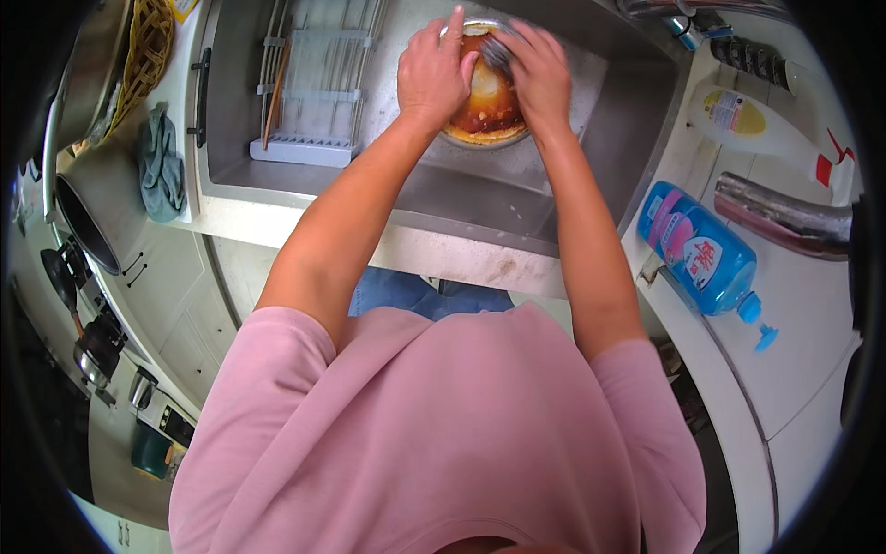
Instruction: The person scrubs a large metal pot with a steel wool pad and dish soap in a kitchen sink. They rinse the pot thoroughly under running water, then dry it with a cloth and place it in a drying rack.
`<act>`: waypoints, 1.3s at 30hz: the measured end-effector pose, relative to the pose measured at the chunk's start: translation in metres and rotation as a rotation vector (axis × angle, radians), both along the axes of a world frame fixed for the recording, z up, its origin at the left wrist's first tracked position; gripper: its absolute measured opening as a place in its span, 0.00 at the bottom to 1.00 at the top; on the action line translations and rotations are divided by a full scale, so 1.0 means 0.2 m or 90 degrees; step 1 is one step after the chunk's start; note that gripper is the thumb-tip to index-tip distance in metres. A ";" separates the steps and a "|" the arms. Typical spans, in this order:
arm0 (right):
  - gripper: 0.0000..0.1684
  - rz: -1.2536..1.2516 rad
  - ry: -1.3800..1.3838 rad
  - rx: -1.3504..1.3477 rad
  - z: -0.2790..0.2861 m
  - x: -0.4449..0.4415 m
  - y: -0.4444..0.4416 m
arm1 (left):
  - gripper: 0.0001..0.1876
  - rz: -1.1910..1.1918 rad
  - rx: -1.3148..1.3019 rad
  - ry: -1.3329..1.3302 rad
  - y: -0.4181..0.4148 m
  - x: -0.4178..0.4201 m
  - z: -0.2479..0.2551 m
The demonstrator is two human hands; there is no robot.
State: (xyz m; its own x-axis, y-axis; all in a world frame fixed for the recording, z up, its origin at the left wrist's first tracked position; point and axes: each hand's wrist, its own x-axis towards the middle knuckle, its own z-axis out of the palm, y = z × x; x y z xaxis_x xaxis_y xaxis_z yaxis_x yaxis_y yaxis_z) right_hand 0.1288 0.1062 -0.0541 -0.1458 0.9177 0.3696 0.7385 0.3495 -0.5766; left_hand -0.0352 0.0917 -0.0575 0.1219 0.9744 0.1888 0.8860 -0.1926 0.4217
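Observation:
A round metal pan (490, 104), stained with scorched brown and orange residue, lies in the stainless steel sink (471, 216). My left hand (430, 77) grips its left rim, with the index finger stretched along the edge and the thumb toward the stained surface. In my right hand (545, 82) is a grey steel wool scrubber (495, 54), pressed against the upper right of the stained area. That hand looks slightly blurred and covers part of the scrubber and the pan's right rim.
A drying rack (304, 151) with a wooden chopstick (275, 93) occupies the sink's left side. On the right counter lie a blue dish soap pump bottle (698, 249) and a white spray bottle (761, 128). A teal cloth (160, 166) hangs left of the sink, near a wicker basket (144, 59).

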 end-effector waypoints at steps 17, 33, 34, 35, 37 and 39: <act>0.23 -0.232 -0.010 -0.047 0.07 0.07 -0.27 | 0.26 -0.014 0.015 0.038 -0.01 0.04 0.03; 0.20 -0.221 0.059 -0.112 0.09 0.05 -0.47 | 0.26 0.028 0.005 0.052 0.00 0.04 0.02; 0.20 -0.226 0.058 -0.099 0.09 0.05 -0.42 | 0.26 0.023 0.013 0.053 0.01 0.05 0.03; 0.19 -0.230 0.057 -0.087 0.09 0.04 -0.36 | 0.26 0.014 0.019 0.050 0.02 0.04 0.03; 0.18 -0.231 0.089 -0.047 0.04 0.08 -0.16 | 0.27 0.000 0.029 0.038 0.02 0.07 0.02; 0.17 -0.241 0.133 -0.057 0.03 0.07 -0.11 | 0.26 0.001 0.042 0.039 0.00 0.06 0.01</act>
State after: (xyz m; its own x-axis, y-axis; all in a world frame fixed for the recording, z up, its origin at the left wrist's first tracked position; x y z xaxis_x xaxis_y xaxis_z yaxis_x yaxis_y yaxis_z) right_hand 0.1436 0.0844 -0.0472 0.2763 0.9218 0.2721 0.6695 0.0186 -0.7426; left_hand -0.0236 0.0921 -0.0562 0.1341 0.9603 0.2447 0.9102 -0.2170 0.3529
